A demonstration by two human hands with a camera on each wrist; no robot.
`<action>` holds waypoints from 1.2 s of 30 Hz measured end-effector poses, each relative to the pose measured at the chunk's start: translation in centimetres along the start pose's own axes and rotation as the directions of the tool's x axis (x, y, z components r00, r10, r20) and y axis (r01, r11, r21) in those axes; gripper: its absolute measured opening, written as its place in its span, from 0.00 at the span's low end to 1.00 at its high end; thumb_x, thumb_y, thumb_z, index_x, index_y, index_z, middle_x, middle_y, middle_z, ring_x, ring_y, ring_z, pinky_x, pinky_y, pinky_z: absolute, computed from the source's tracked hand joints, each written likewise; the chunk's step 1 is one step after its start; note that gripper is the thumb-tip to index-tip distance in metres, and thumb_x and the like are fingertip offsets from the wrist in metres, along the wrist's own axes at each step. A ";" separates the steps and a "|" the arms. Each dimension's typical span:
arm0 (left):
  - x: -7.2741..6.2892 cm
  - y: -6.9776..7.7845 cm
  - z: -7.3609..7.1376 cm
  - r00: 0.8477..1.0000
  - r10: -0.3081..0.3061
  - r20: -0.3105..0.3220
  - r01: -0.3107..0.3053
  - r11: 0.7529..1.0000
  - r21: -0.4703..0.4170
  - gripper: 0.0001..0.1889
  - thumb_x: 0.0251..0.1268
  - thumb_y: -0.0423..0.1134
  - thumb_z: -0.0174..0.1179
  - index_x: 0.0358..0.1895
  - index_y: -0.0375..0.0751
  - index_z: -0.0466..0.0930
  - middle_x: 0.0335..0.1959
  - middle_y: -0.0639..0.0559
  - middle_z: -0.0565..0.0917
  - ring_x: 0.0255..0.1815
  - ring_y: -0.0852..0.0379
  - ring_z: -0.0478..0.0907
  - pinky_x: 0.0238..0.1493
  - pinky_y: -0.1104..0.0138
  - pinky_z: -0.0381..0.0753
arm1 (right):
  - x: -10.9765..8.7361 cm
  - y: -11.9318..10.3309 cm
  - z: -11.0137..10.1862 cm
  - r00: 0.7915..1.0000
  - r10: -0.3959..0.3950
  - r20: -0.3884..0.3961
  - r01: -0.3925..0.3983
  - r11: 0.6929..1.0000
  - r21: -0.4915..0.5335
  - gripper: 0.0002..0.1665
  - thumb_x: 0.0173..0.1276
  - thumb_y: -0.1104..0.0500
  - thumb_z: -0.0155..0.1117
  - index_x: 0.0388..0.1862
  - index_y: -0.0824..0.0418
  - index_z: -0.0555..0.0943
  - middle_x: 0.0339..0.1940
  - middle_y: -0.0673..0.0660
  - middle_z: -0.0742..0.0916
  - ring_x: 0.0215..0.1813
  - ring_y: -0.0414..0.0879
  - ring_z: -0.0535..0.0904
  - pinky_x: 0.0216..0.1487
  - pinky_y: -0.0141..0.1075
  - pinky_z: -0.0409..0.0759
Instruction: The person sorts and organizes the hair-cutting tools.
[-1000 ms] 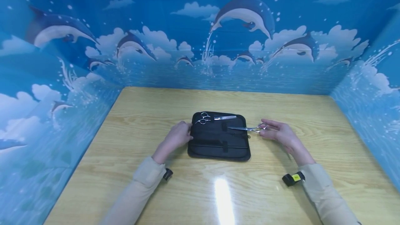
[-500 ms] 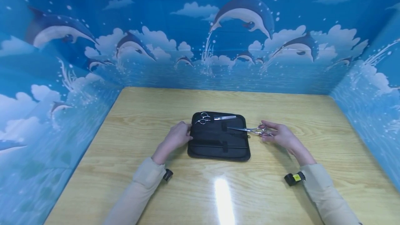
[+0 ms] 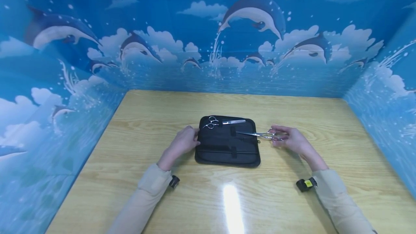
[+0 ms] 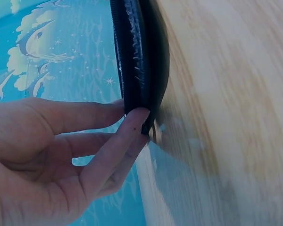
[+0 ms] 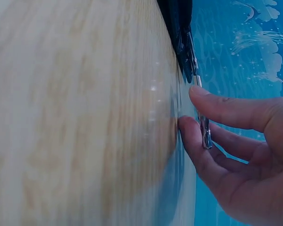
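A black zip case [image 3: 212, 138] lies flat on the table. At its left edge my left hand [image 3: 184, 141] pinches the rim between thumb and fingers; the left wrist view shows the case's edge [image 4: 144, 61] between them. My right hand [image 3: 294, 142] holds the finger rings of silver scissors [image 3: 260, 134] off the case's right side. Their blades lie over the case, with the tips at a small black strap [image 3: 233, 131]. In the right wrist view, thumb and fingers grip the scissors' handle [image 5: 206, 134] low beside the tabletop.
Silver thinning scissors [image 3: 234, 122] sit along the case's far edge, under a strap. A zip pull [image 3: 258, 141] sticks out at the right edge. The wooden table [image 3: 156, 111] meets a dolphin-printed backdrop [image 3: 208, 71] at the back and sides.
The right hand has shifted its fingers on the scissors' handles, and both finger rings show more clearly now. The blades stay over the case. The left hand has kept its place.
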State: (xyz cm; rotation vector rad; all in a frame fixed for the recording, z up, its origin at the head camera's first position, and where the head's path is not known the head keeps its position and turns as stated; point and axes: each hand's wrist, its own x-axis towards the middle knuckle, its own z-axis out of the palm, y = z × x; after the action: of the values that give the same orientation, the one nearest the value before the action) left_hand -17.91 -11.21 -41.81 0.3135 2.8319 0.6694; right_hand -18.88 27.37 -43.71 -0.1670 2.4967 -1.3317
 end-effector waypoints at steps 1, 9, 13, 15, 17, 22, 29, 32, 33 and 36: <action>0.0 0.0 0.0 1.000 -0.002 0.002 0.002 1.000 -0.002 0.28 0.62 0.33 0.70 0.66 0.29 0.76 0.34 0.47 0.76 0.42 0.49 0.76 0.50 0.55 0.79 | 0.0 -0.1 0.0 1.000 0.002 -0.003 -0.002 1.000 -0.011 0.44 0.62 0.70 0.72 0.74 0.74 0.64 0.66 0.74 0.77 0.60 0.65 0.81 0.49 0.30 0.83; 0.1 -0.1 0.1 1.000 -0.015 0.010 0.015 1.000 -0.004 0.28 0.63 0.33 0.69 0.66 0.29 0.75 0.35 0.47 0.76 0.43 0.50 0.76 0.50 0.55 0.79 | 0.4 -0.5 0.1 0.999 0.023 -0.046 -0.027 0.995 -0.101 0.43 0.60 0.65 0.75 0.73 0.70 0.68 0.65 0.70 0.80 0.59 0.62 0.80 0.49 0.30 0.78; 0.0 -0.1 0.1 1.000 -0.019 0.004 0.019 1.000 -0.012 0.28 0.63 0.33 0.70 0.66 0.29 0.76 0.37 0.46 0.77 0.42 0.49 0.76 0.50 0.55 0.79 | 0.6 -0.7 0.3 0.998 0.034 -0.054 -0.040 0.992 -0.115 0.43 0.61 0.63 0.76 0.74 0.67 0.68 0.65 0.69 0.80 0.61 0.64 0.78 0.57 0.44 0.79; -0.1 -0.2 0.1 1.000 -0.019 0.002 0.019 1.000 -0.013 0.28 0.62 0.33 0.70 0.65 0.29 0.76 0.37 0.46 0.77 0.42 0.50 0.76 0.50 0.55 0.79 | 0.6 -0.8 0.4 0.998 0.034 -0.051 -0.040 0.993 -0.115 0.44 0.61 0.62 0.76 0.74 0.66 0.68 0.65 0.69 0.80 0.62 0.66 0.78 0.59 0.50 0.78; 0.0 -0.2 0.1 1.000 -0.019 0.000 0.019 1.000 -0.017 0.28 0.62 0.33 0.70 0.66 0.30 0.76 0.37 0.46 0.77 0.41 0.50 0.75 0.49 0.55 0.79 | 0.7 -0.9 0.6 0.998 0.030 -0.048 -0.036 0.993 -0.114 0.44 0.61 0.61 0.76 0.74 0.66 0.69 0.65 0.68 0.80 0.62 0.65 0.78 0.59 0.49 0.78; 0.1 -0.1 0.1 1.000 -0.019 0.002 0.019 1.000 -0.020 0.28 0.63 0.33 0.69 0.67 0.30 0.75 0.38 0.46 0.77 0.41 0.50 0.75 0.49 0.56 0.79 | 1.2 -1.1 1.1 0.999 0.004 -0.049 -0.009 0.995 -0.102 0.43 0.60 0.63 0.76 0.73 0.67 0.70 0.63 0.67 0.82 0.49 0.53 0.81 0.46 0.32 0.78; 0.0 0.1 0.0 1.000 -0.007 0.006 0.007 1.000 -0.011 0.29 0.63 0.32 0.69 0.67 0.29 0.74 0.35 0.47 0.76 0.40 0.50 0.75 0.48 0.56 0.79 | 1.4 -1.5 1.6 0.999 0.014 -0.046 -0.020 0.991 -0.132 0.44 0.59 0.61 0.78 0.73 0.66 0.70 0.61 0.67 0.83 0.45 0.50 0.79 0.43 0.35 0.76; 0.0 0.0 0.0 1.000 -0.006 0.005 0.006 1.000 -0.007 0.29 0.62 0.32 0.69 0.67 0.29 0.75 0.35 0.47 0.76 0.41 0.50 0.76 0.49 0.55 0.80 | 1.5 -1.6 1.6 0.999 0.022 -0.033 -0.025 0.993 -0.116 0.45 0.59 0.61 0.78 0.74 0.67 0.69 0.62 0.68 0.83 0.48 0.53 0.80 0.42 0.33 0.77; 0.0 0.1 0.0 1.000 -0.007 0.005 0.007 1.000 -0.007 0.29 0.62 0.32 0.69 0.66 0.29 0.75 0.35 0.47 0.77 0.41 0.50 0.76 0.50 0.55 0.80 | 1.5 -1.5 1.6 0.999 0.019 -0.028 -0.022 0.994 -0.110 0.45 0.60 0.62 0.77 0.74 0.67 0.68 0.63 0.68 0.82 0.50 0.54 0.81 0.42 0.32 0.78; 0.0 0.0 -0.1 1.000 -0.011 0.005 0.011 1.000 0.000 0.29 0.62 0.33 0.70 0.67 0.29 0.75 0.36 0.46 0.77 0.42 0.49 0.76 0.51 0.55 0.79 | 1.5 -1.6 1.7 1.000 0.002 -0.018 -0.004 0.996 -0.088 0.45 0.61 0.65 0.75 0.75 0.70 0.66 0.63 0.70 0.81 0.54 0.60 0.81 0.44 0.29 0.79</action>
State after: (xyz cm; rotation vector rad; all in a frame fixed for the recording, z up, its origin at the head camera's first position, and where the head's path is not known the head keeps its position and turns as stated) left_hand -17.88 -11.24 -41.76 0.2996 2.8270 0.6650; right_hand -19.79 24.82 -43.60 -0.1719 2.5707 -1.2283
